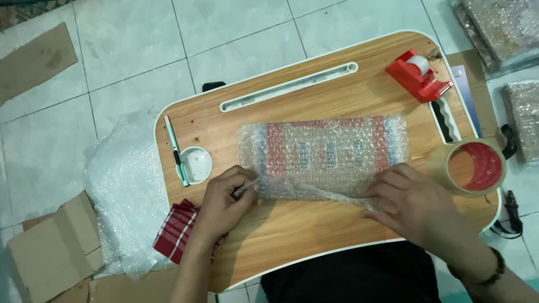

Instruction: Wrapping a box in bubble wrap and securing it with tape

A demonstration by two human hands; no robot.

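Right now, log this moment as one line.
left hand: holds thin tool at wrap edge | right hand: presses bubble-wrapped packet | lap desk | tape roll right

In the centre of the frame a flat parcel wrapped in bubble wrap (323,155) lies on a wooden lap table (292,230). The left hand (224,202) pinches a thin tool at the parcel's lower left corner, and the right hand (407,205) presses flat on its lower right edge. A red tape dispenser (418,76) stands in the upper right, a roll of brown tape (471,167) at the right edge, and a pen (176,150) lies at the left.
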